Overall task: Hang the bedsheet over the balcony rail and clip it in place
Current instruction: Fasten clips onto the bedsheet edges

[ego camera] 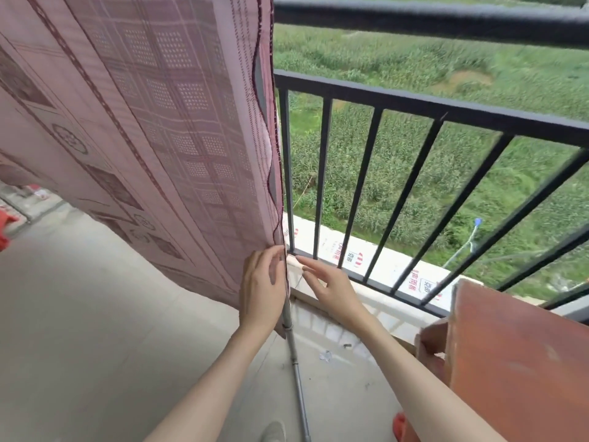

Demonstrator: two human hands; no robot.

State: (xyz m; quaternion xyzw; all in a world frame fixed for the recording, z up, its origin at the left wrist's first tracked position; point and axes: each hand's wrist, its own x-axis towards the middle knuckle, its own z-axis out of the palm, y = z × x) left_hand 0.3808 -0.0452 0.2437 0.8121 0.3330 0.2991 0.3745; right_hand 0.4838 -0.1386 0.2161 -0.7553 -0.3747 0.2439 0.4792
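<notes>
A pink bedsheet [143, 129] with dark maroon squares and borders hangs over the black balcony rail [430, 22], covering the left half of the view down toward the floor. My left hand [261, 288] grips the sheet's lower right edge, fingers curled around the hem. Just to the right, my right hand [328, 285] is held open with fingers spread, its fingertips close to the hem but not holding it. I see no clip in view.
Black vertical bars [322, 177] stand on a white ledge [382, 266]. A metal pole [296, 371] runs along the concrete floor under my hands. A reddish-brown wooden board [516, 362] fills the lower right. Green fields lie far below.
</notes>
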